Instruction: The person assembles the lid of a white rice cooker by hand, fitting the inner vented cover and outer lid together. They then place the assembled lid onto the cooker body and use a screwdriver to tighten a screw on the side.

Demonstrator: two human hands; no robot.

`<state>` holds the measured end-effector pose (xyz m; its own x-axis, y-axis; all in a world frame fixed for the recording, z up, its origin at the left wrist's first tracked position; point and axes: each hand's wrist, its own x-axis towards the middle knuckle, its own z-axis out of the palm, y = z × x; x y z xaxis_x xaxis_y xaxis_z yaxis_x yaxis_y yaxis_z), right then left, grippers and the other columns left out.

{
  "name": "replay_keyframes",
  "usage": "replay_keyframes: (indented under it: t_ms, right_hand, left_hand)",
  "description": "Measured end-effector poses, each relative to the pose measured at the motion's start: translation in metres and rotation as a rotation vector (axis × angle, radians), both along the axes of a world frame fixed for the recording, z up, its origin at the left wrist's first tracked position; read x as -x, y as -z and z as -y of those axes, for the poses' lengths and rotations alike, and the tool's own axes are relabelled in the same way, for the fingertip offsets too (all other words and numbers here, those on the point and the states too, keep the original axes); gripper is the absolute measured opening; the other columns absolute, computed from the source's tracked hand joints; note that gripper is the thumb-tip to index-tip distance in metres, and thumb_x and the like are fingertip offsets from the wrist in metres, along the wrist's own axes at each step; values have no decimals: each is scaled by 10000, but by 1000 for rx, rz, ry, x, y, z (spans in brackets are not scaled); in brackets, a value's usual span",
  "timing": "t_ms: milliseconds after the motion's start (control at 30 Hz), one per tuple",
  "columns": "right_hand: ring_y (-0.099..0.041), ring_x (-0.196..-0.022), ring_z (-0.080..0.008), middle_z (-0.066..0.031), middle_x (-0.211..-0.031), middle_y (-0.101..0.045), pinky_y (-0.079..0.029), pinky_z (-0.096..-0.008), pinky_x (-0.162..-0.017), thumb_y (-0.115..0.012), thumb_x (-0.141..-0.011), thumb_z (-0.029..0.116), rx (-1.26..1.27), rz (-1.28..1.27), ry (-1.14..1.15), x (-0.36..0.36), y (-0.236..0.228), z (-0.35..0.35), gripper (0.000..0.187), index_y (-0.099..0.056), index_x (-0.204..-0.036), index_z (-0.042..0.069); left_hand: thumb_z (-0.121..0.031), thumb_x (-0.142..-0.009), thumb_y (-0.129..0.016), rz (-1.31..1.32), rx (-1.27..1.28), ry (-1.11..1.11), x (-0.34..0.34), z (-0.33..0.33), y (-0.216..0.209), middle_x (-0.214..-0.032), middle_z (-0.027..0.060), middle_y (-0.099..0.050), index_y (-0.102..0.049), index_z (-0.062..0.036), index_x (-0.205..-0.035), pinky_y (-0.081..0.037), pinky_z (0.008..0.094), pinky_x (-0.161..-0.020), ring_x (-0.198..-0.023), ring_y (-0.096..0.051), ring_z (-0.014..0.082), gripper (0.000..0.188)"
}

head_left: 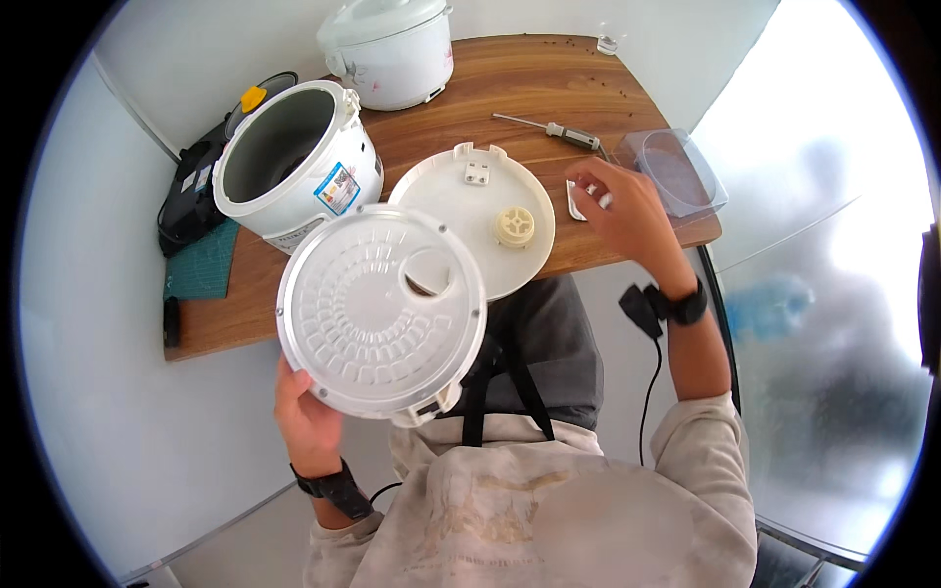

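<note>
My left hand (309, 407) grips the lower left rim of a round rice cooker lid (372, 304), tilted up with its silvery embossed metal plate facing me. A round hole sits near the plate's upper right, and a latch shows at the lid's lower edge. Behind it, partly covered, a round white cover (461, 220) lies on the table with a cream-coloured round vent piece (515, 226) in it. My right hand (627, 211) is at the table's right side with fingers curled together over a small white part (575, 203); what the fingertips pinch is mostly hidden.
An open white rice cooker body (348, 186) stands at left, and a closed rice cooker (392, 64) farther back. A screwdriver (564, 132) and a clear plastic box (676, 171) are at right. A green mat (201, 263) and a black bag (191, 201) lie far left.
</note>
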<state>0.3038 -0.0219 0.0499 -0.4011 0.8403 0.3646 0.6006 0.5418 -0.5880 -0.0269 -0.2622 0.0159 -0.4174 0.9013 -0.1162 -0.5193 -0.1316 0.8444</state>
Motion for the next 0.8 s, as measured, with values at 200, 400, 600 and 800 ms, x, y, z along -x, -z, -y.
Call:
replay_keyframes:
  t_ms: [200,400,600,800]
  right_hand:
    - [-668,-871,-360,-171,-962,-703,-503,-439,-789,-612,-906,223,-133,285,-195,33,26,-79,312,-601,-1166,52]
    - [-666,-935,-377,-200,-1052,-698,-511,-437,-839,-624,-875,187,135,296,-261,57,44,-94,443,-523,-1288,60]
    - [-651,-949,-402,-227,-1038,-686,-495,-476,-843,-599,-835,82,154,197,-248,44,53,-91,485,-492,-1308,60]
    - [-672,-843,-372,-193,-939,-711,-512,-444,-776,-601,-837,62,61,202,-132,27,53,-93,391,-567,-1226,65]
  left_hand:
    - [-291,-817,-600,-21,40,-142,25,20,15,-1337,174,-547,-431,63,-1381,-426,404,-1042,-1229,-539,296,687]
    - [-300,-833,-585,-4,35,-222,35,32,14,-1323,170,-559,-456,68,-1358,-423,397,-1035,-1213,-546,283,654]
    - [-337,-879,-576,43,65,-180,42,29,23,-1268,168,-618,-546,66,-1278,-448,380,-1020,-1159,-597,267,567]
    - [-288,-874,-552,39,83,-201,41,14,26,-1285,177,-598,-522,76,-1295,-419,397,-1029,-1170,-577,277,558]
